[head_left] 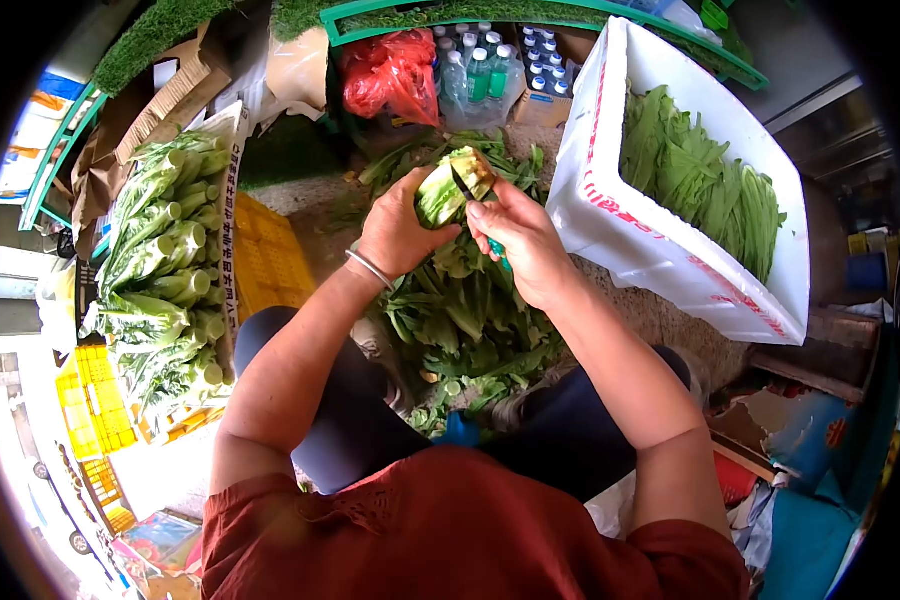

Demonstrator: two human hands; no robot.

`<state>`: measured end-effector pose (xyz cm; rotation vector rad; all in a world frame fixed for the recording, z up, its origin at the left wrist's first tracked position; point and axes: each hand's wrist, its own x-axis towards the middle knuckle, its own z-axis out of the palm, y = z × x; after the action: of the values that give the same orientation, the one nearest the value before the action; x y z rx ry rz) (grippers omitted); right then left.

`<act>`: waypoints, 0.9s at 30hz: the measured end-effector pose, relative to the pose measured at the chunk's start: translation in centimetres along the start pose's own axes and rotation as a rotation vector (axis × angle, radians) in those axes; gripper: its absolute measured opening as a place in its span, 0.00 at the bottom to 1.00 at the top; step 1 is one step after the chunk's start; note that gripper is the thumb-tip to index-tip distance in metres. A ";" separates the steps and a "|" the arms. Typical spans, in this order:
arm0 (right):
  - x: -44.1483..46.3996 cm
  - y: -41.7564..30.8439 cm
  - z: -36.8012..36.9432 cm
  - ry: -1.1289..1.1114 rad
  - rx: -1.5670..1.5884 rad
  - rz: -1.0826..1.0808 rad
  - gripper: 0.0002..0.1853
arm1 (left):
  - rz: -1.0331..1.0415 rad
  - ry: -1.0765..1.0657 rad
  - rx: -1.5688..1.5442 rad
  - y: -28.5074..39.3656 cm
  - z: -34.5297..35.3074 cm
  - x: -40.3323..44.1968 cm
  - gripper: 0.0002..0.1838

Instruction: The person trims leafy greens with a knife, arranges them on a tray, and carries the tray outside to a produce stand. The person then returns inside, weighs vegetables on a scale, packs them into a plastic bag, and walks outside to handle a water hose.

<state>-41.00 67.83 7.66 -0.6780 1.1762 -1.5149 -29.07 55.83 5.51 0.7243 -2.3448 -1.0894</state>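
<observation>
Left of the white foam box (615, 240), the left hand (402, 226) wraps around a lettuce head (438, 196), its fingertips largely hidden; the right hand (526, 240) clenches a green-handled knife (460, 183) against the head's browned end. Red characters (625, 215) on the box appear too distorted to read.

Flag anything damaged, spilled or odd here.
The lettuce head in the left hand has one browned end, unlike the pale cut stems stacked at picture left. Loose leaves lie heaped on the floor, outside any container; possibly trimmings.
</observation>
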 end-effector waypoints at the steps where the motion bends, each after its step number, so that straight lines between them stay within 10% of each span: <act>1: 0.2 0.2 0.1 0.014 0.017 -0.015 0.23 | 0.039 0.009 0.023 0.1 0.2 -0.1 0.32; 12: 0.3 1.9 -1.4 0.181 -0.002 -0.056 0.16 | -0.056 -0.177 -0.262 -1.1 0.2 -0.1 0.32; 17: 0.8 3.5 -4.2 0.075 0.331 0.265 0.06 | -0.128 -0.291 -0.382 -0.6 -0.8 -0.2 0.33; 27: 0.3 4.0 -3.3 0.435 0.039 0.517 0.16 | -0.167 -0.223 -0.144 -2.1 -0.8 0.3 0.35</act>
<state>-42.41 68.80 2.74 0.0059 1.5008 -1.2607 -28.25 54.09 4.35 0.7912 -2.3883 -1.4632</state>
